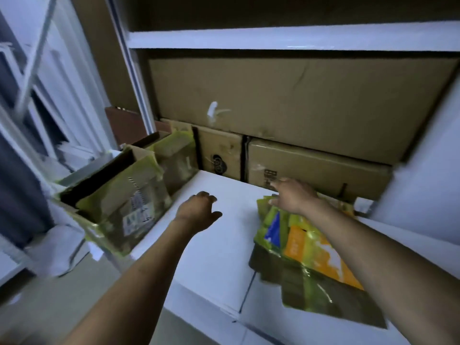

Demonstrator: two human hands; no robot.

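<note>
Packet stack (306, 247): lower right of frame, flat on white bench (219, 257). Right grip (293, 195) at stack's top edge; state can't tell (blurred). Left grip (199, 212) released, ctr frame, over bench. Cardboard boxes (298, 95) behind; open carton (119, 195) at left.

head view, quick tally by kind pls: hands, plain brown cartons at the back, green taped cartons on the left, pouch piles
hands: 2 (left hand, right hand)
plain brown cartons at the back: 3
green taped cartons on the left: 2
pouch pile: 1, single pouches too overlapped to count
total: 8
</note>
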